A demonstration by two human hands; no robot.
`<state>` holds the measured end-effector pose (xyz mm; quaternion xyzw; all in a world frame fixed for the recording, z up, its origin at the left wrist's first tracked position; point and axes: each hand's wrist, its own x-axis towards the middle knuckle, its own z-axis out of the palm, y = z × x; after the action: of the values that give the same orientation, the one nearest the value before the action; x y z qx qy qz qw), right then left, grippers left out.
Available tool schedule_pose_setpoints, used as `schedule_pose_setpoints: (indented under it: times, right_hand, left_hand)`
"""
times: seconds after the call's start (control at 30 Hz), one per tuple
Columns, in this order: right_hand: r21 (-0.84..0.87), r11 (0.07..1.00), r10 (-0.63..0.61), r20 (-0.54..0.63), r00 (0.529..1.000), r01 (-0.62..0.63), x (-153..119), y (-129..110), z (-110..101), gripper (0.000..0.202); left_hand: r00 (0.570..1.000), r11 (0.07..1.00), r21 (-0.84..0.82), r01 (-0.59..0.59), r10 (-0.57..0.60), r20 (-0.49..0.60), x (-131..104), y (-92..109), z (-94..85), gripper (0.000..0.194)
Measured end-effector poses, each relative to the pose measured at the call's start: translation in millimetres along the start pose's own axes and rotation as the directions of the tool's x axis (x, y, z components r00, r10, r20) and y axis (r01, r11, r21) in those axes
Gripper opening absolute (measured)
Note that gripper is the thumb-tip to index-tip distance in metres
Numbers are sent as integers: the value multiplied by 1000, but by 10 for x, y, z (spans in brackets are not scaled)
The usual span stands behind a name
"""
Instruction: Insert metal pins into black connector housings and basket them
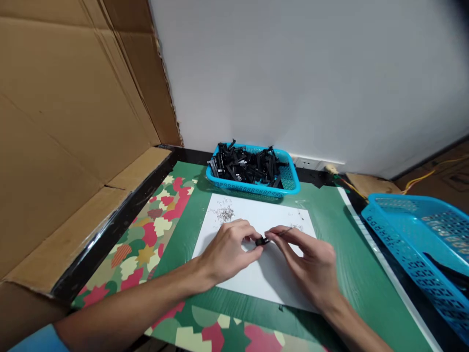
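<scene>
My left hand [229,247] pinches a small black plastic piece [261,241] between thumb and fingers, just above a white sheet [252,281]. From the right, my right hand [311,259] grips a thin metal tool [285,231], its near end meeting the black piece. Too little of the tool shows to tell its exact kind. Beyond my left hand lies a loose pile of tiny brownish metal bits [224,214] on the sheet. A smaller scatter of such bits [296,227] lies behind my right fingers.
A blue basket [252,187] heaped with black plastic parts [249,164] stands at the back by the wall. Another blue basket [399,239], with black parts inside, is at the right. Cardboard [73,98] walls the left side. A socket strip [308,163] and yellow cable [353,188] lie behind.
</scene>
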<state>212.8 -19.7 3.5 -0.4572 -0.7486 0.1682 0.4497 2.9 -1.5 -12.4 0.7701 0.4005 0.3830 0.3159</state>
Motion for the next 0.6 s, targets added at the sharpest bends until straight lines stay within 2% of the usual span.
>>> schedule_pose_setpoints:
  times: [0.13,0.23,0.33,0.43,0.53,0.6]
  right_hand:
    - [1,998,67,-209,976,-68,-7,102,-133,19]
    - [-45,996,64,-241,968,-77,30,164,-248,22]
    - [-106,994,-15,-183,983,-5,77,181,-333,23]
    - [-104,994,-27,-30,999,24,113,144,-396,27]
    - [-75,996,-45,118,992,54,125,73,-459,20]
    - [-73,994,-74,165,983,87,101,33,-507,13]
  left_hand:
    - [996,999,-21,32,-34,-87,41,14,-34,14]
    - [987,1000,-7,14,-15,-158,82,41,-70,12]
    - [983,999,-37,-4,-3,-184,109,78,-79,12]
    - [985,995,-103,-7,-11,-174,107,113,-57,14]
    - [989,976,-214,38,-67,-132,89,134,-29,18]
    - [986,950,-298,93,-130,-105,80,146,-23,22]
